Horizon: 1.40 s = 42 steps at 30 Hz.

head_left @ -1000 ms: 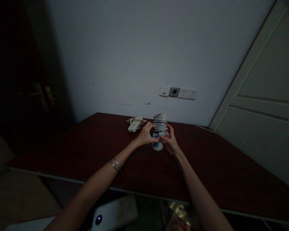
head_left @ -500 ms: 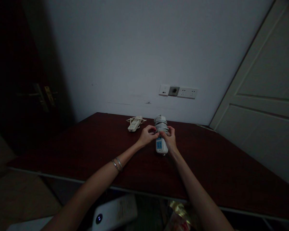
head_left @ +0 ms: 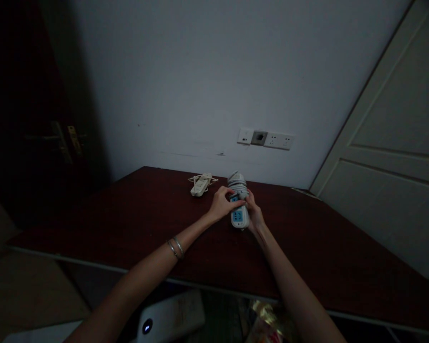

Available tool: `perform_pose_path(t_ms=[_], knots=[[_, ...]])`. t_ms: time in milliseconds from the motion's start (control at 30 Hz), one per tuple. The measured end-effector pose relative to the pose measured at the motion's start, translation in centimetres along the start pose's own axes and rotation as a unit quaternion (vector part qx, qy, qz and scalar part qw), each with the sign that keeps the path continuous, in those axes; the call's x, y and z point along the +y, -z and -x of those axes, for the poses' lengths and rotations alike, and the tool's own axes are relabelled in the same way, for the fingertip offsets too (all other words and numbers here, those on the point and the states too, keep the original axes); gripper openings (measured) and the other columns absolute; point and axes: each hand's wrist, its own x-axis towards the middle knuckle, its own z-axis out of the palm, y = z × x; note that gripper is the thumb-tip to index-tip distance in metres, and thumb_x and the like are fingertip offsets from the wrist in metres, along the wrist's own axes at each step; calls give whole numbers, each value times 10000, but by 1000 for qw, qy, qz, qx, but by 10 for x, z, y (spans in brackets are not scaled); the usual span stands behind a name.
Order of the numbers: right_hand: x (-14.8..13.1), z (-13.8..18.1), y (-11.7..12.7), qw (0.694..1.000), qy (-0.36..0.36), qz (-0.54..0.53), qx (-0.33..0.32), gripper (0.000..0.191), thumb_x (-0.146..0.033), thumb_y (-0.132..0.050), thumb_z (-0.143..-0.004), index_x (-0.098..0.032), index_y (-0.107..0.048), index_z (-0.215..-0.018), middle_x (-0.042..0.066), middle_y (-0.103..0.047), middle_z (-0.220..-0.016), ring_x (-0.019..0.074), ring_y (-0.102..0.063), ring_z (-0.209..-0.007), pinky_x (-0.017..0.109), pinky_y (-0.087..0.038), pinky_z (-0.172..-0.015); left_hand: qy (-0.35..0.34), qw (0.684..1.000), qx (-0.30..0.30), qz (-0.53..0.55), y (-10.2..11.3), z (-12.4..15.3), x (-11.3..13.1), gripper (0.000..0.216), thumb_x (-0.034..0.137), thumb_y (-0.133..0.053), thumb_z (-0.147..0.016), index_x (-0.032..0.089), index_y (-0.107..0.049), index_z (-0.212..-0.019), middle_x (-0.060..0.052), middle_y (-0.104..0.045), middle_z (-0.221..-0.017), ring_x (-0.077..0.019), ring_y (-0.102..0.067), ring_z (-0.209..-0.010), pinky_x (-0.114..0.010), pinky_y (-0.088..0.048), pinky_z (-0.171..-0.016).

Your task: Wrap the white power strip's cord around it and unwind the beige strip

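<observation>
Head view, centre: I see both hands (head_left: 219, 205) grasping a power strip (head_left: 239, 220), apparently adjusting its cord (head_left: 237, 184); next needs steadiness.

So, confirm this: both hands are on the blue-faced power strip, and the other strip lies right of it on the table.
No: the head view shows the other strip on the table left of the blue-faced power strip. Left hand and right hand are on it.

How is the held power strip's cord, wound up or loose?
Wound up: the cord loops several times around the far part of the power strip. Whether the cord's end is tucked, cannot tell.
</observation>
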Motion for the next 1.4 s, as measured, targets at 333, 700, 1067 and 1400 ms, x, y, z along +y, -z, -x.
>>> perform_pose_path(t_ms=[333,700,1067,1400], knots=[[-12,7,10,987,-31,36,-154,718,-187,-734,-555,-365,-431,-1181,-32,-605,-1084,167,-605,-887,319,-494,-775,-200,975,-67,-64,13,-3,5,321,240,-689,-560,162,-490,-799,-37,-473,-837,-196,-436,-838,-346,-407,-772],[-12,5,2,995,14,35,-88,650,-213,-743,-567,-325,-455,-1138,-24,-617,-997,147,-604,-815,286,-497,-744,-194,978,-72,-37,17,-4,1,322,314,-651,-702,162,-522,-956,-71,-513,-965,-207,-470,-962,-361,-401,-866],[2,-2,3,998,16,68,-12,658,-355,-748,-577,-302,-446,-1158,0,-623,-1022,184,-625,-865,321,-516,-731,217,916,-141,305,-8,-4,-15,648,280,-790,-560,99,-489,-1104,-128,-601,-1045,-204,-592,-900,-352,-449,-831],[9,-8,7,990,-24,137,-14,663,-442,-729,-606,-286,-475,-1199,13,-643,-1058,156,-645,-807,264,-517,-660,289,910,15,297,-9,-2,-16,829,201,-821,-509,106,-385,-1208,-121,-617,-978,-202,-614,-854,-341,-476,-783]])
